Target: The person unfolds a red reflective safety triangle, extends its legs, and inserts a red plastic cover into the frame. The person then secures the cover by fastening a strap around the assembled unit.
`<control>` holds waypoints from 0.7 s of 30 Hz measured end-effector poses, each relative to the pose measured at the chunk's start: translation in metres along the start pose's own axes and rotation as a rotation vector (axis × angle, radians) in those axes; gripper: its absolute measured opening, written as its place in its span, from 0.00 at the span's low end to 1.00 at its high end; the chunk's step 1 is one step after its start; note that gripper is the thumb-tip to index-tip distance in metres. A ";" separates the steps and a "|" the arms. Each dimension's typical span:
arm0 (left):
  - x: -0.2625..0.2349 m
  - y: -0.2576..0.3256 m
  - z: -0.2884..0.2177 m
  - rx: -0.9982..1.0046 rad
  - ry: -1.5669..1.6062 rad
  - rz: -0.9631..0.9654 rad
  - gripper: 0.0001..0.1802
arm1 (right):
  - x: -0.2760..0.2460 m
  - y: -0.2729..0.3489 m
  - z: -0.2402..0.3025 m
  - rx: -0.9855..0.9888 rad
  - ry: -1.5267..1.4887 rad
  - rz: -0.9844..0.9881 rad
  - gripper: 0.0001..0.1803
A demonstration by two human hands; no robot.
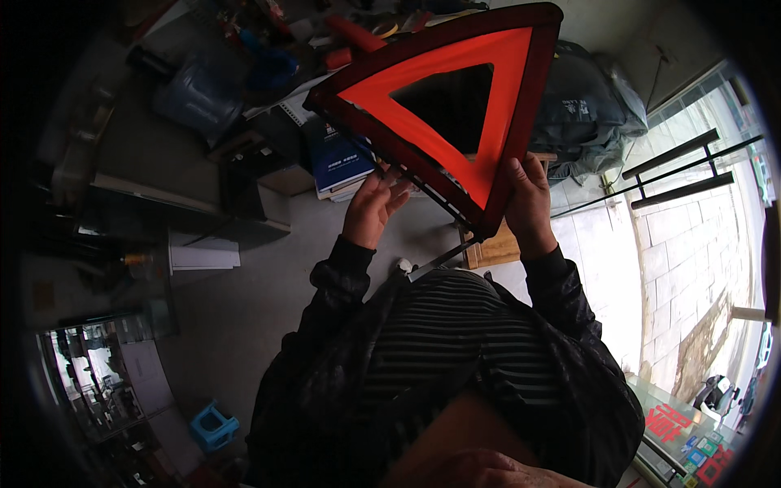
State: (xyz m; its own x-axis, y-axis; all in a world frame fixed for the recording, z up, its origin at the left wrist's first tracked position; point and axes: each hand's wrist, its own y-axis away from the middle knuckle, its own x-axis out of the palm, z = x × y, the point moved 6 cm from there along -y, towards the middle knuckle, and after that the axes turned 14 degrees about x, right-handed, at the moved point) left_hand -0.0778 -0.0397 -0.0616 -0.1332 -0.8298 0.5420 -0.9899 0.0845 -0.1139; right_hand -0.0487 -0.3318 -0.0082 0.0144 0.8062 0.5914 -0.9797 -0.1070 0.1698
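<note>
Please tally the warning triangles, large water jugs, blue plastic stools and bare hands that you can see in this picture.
Warning triangle: 1
Large water jug: 1
Blue plastic stool: 1
Bare hands: 2 (left hand, right hand)
Total: 5

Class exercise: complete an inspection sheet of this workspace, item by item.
Surface: grey desk top at left, with bluish water jug apparently on it.
Job's things: red warning triangle, held up.
Clutter: blue book partly behind the triangle; dark bundle at upper right.
Hands: right hand grips the triangle's right side; left hand at its lower left edge, contact unclear.
Cables: nothing seen for certain.
Surroundings: blue stool at lower left.
</note>
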 end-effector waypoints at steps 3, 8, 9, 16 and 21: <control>0.006 0.019 0.008 -0.108 -0.070 0.148 0.42 | 0.000 0.001 0.007 -0.031 0.029 -0.021 0.10; 0.026 0.053 0.023 -0.320 -0.025 0.388 0.56 | -0.006 0.001 0.014 -0.062 0.061 -0.107 0.10; 0.030 0.056 0.026 -0.336 -0.001 0.411 0.58 | -0.004 0.002 0.016 -0.090 0.073 -0.089 0.10; 0.037 0.033 0.019 -0.061 -0.050 0.294 0.43 | 0.012 0.014 0.026 -0.160 0.130 -0.066 0.12; 0.054 0.036 0.006 -0.159 0.016 0.406 0.46 | 0.029 0.024 0.034 -0.206 0.159 0.003 0.13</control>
State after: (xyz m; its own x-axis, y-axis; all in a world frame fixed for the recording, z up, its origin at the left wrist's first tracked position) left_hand -0.1202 -0.0843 -0.0414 -0.5126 -0.7032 0.4926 -0.8521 0.4872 -0.1912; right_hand -0.0648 -0.3308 0.0396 -0.0038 0.8893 0.4572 -1.0000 -0.0016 -0.0053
